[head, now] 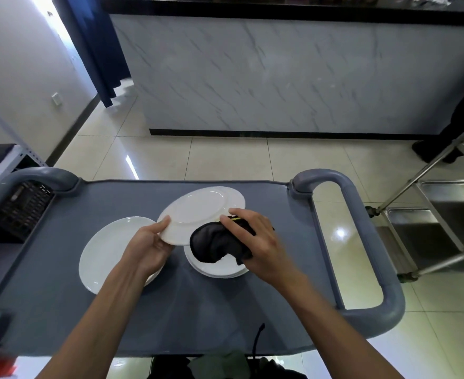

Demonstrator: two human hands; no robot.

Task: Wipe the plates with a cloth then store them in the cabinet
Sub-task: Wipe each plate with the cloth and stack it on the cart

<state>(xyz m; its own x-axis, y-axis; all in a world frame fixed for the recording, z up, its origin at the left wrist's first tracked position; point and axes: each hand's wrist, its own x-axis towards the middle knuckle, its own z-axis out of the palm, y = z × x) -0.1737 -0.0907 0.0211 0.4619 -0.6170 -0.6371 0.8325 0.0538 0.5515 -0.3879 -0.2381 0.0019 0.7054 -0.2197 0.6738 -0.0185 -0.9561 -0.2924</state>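
the left hand (150,246) grips the near-left rim of a round white ceramic plate (198,212), tilted underside up above the grey plastic cart top (61,296). the right hand (255,242) presses a bunched black cloth (214,246) to that plate's near edge, fingers curled over it. beneath sits a stack of white plates (217,269); another white plate (107,253) lies left.

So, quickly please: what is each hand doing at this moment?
Left hand: holds the raised white plate by its rim, underside up.
Right hand: holds the black cloth against that plate.
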